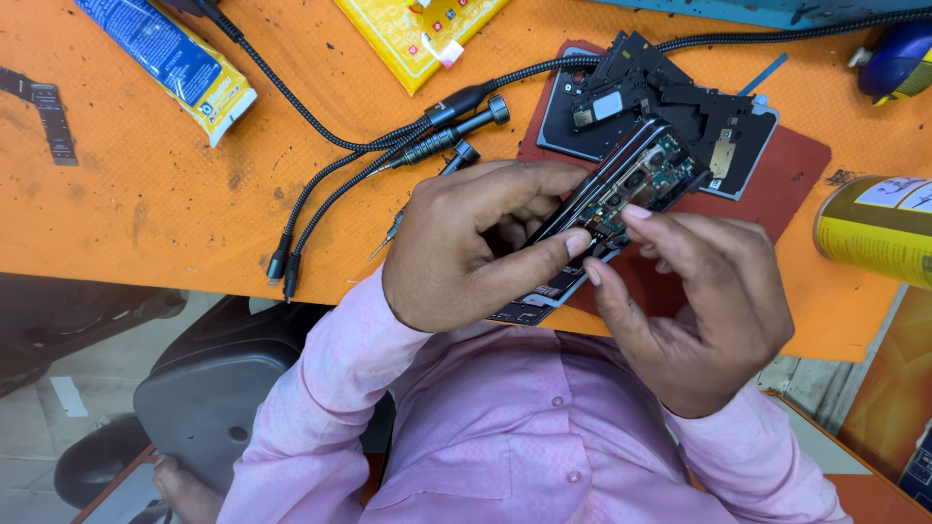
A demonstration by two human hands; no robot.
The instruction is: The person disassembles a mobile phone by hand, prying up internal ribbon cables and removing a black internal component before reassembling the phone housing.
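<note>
We hold the opened phone (604, 209) clear of the worktop (175, 204), tilted, with its exposed board and camera modules facing up, above the near edge of the red mat (791, 175). The left hand (476, 247) wraps the lower half of the phone, its fingers curled over the frame and the thumb pressed along the near edge, so this grip is clamped on the phone. The right hand (694, 301) comes in from the near right with the wrist bent back; its thumb and forefinger tips are pinched together at the board, close to the middle of the phone. We cannot tell whether these tips hold a small part or only press on the board. We judge the main risk to be damage to the open board: bare fingertips on the connectors can bend a flex, smear contacts or discharge static. A second risk is a slip, because the phone rests only in the left hand over the edge of the worktop and can fall into the lap or to the floor. A loosened screw or shield can also drop off that edge. The removed back cover (582, 131) with black plates on it lies on the mat just behind the phone, and the screwdriver (447, 138) and braided cables (320, 184) lie near the left hand, where a sleeve can drag them.
</note>
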